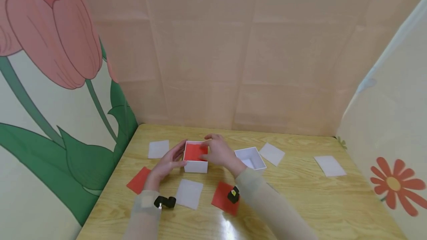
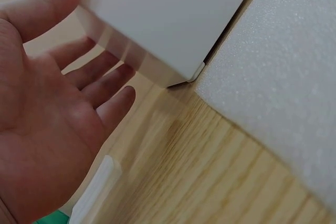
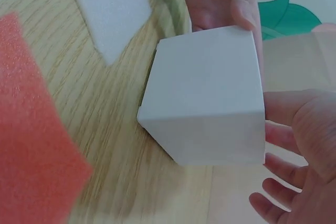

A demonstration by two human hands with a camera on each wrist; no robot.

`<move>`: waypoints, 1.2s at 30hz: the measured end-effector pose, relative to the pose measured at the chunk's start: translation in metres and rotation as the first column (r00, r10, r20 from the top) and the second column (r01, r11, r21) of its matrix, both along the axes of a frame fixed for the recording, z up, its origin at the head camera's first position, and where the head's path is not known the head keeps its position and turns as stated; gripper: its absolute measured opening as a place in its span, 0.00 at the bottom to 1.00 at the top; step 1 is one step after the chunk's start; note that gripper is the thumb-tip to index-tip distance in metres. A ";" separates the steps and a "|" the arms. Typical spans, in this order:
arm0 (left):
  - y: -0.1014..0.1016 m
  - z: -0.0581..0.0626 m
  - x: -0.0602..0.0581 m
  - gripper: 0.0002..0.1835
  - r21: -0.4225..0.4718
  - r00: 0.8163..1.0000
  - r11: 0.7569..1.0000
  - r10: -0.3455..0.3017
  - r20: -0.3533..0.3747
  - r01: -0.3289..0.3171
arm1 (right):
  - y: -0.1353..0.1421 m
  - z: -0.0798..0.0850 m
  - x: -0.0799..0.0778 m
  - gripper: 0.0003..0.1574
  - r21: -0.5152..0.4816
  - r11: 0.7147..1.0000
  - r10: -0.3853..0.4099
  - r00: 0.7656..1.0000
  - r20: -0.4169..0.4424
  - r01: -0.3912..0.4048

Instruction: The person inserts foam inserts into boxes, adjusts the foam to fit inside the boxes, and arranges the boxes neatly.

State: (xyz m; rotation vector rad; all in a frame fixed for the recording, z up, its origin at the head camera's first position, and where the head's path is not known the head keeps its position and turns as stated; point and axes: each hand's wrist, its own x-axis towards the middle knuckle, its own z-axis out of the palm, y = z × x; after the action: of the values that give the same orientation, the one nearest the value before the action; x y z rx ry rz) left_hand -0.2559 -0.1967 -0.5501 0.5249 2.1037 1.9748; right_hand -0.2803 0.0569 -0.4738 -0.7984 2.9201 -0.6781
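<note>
A white open-topped box stands at the middle of the table with a red foam sheet inside, just below the rim. My left hand holds the box at its left side, thumb at the near corner and fingers along the left wall. At the right side is my right hand, its thumb over the red sheet inside the rim. Its other fingers spread loosely by the right wall. The right thumb's tip is hidden behind the box in the right wrist view.
A second white box, open at the top, sits to the right, partly behind the right forearm. White foam sheets and red foam sheets lie around the boxes. Another white sheet lies far right. A curtain hangs behind the table.
</note>
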 end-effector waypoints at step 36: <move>-0.001 0.001 0.000 0.48 -0.018 1.000 1.000 0.011 0.002 -0.011 | -0.024 -0.004 -0.008 0.15 0.085 0.996 -0.036 0.998 -0.053 0.040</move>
State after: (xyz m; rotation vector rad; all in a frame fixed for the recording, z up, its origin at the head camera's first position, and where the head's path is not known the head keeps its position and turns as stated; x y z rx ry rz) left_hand -0.2563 -0.1976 -0.5490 0.5092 2.1255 1.9590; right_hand -0.2883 0.0328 -0.4779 -0.7653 2.9945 -0.5375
